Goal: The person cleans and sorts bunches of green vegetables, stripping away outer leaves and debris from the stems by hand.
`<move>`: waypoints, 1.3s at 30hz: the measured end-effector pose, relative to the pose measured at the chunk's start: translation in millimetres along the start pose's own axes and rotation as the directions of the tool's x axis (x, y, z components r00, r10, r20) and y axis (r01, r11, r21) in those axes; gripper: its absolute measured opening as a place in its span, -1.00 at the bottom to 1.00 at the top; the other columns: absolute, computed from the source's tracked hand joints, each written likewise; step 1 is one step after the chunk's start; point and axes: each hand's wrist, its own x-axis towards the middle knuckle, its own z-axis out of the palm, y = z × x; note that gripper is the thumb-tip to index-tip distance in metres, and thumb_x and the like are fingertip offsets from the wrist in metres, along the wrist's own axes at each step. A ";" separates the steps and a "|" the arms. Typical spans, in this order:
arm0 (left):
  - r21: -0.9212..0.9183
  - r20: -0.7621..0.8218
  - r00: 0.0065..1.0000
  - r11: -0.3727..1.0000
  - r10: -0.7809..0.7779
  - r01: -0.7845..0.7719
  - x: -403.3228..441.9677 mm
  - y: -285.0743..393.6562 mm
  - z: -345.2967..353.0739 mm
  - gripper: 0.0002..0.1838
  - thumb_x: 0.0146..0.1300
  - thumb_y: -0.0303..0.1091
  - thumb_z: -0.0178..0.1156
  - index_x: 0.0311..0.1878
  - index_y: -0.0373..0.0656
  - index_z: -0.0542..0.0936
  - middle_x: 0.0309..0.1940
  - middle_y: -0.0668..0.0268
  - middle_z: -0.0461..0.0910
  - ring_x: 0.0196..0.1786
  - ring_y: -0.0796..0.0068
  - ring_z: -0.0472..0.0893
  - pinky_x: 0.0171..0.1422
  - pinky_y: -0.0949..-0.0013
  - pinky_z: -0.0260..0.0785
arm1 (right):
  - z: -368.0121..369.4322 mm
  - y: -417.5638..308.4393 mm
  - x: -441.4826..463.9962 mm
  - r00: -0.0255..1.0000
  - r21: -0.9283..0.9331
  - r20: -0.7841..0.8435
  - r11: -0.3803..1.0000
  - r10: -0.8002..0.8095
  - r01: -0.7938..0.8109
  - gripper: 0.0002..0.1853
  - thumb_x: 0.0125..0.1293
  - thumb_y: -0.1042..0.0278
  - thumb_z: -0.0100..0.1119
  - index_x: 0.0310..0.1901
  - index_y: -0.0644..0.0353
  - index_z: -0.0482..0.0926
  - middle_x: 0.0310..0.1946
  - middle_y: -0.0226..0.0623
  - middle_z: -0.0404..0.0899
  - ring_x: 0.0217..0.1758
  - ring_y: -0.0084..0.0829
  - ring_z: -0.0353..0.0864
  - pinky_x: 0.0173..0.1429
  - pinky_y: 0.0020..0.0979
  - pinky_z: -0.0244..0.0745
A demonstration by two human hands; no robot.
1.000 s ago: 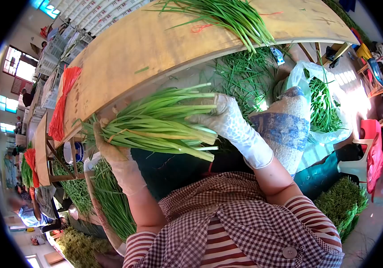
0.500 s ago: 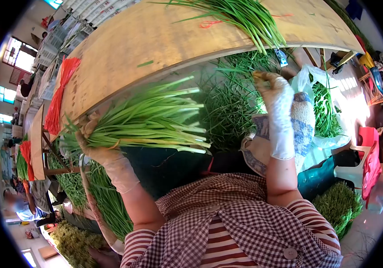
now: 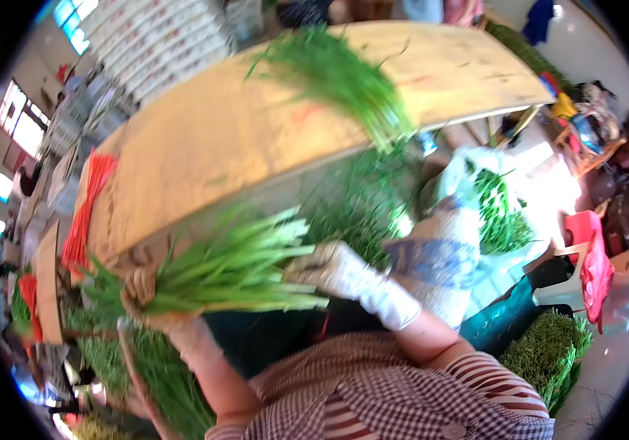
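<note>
My gloved left hand [image 3: 142, 293] is closed around the leafy end of a bunch of garlic chives [image 3: 233, 275], held sideways in front of my body. Their pale cut ends point right. At those ends, my gloved right hand [image 3: 333, 271] has its fingers pressed together on the stalks, though blur hides the exact grip. Another bunch of garlic chives [image 3: 344, 84] lies on the wooden table [image 3: 204, 139] across from me. Loose green leaves [image 3: 358, 198] are heaped below the table edge.
Red ties [image 3: 88, 209] lie at the table's left end. To the right are a plastic bag [image 3: 509, 213] of greens, a pale chair [image 3: 567, 282] with red cloth, and stacked greens [image 3: 549, 356]. White crates [image 3: 160, 44] stand behind the table. More chives [image 3: 171, 381] are at lower left.
My right hand has come down and left from its raised place to the stalk ends. My left hand still grips the bunch. The view has shifted, showing more beyond the table.
</note>
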 end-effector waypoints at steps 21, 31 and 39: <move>0.045 0.113 0.994 0.999 -0.002 -0.003 7.3 -2.4 17.4 -0.69 0.30 -0.33 0.02 -0.53 0.08 0.17 -0.63 0.54 0.15 -0.46 0.66 0.24 0.08 0.44 0.24 | -16.0 -12.9 -6.2 0.987 -0.035 -0.161 0.999 -0.006 0.001 -0.72 0.25 0.22 0.33 -0.05 0.12 0.69 -0.15 -0.30 0.72 -0.11 -0.55 0.64 0.05 -0.45 0.51; 0.016 0.240 0.970 0.999 -0.035 0.032 9.5 1.5 6.7 -0.73 0.25 -0.27 0.12 -0.49 0.06 0.25 -0.64 0.53 0.24 -0.42 0.55 0.32 0.32 -0.07 0.15 | -6.1 -25.6 -14.0 0.959 -0.369 -0.190 0.921 -0.209 0.128 -0.73 0.29 0.18 0.25 -0.13 0.19 0.70 -0.28 -0.11 0.70 -0.23 -0.32 0.72 -0.11 -0.37 0.59; -0.041 0.268 0.961 0.996 -0.069 0.083 3.5 -8.8 0.7 -0.76 0.29 -0.27 0.08 -0.46 0.06 0.26 -0.62 0.52 0.23 -0.41 0.55 0.33 0.32 -0.14 0.14 | 4.5 -21.2 -10.5 0.982 0.169 -0.005 0.968 0.187 -0.184 -0.70 0.29 0.27 0.30 -0.06 0.31 0.66 -0.35 -0.24 0.70 -0.51 -0.54 0.66 -0.62 -0.56 0.44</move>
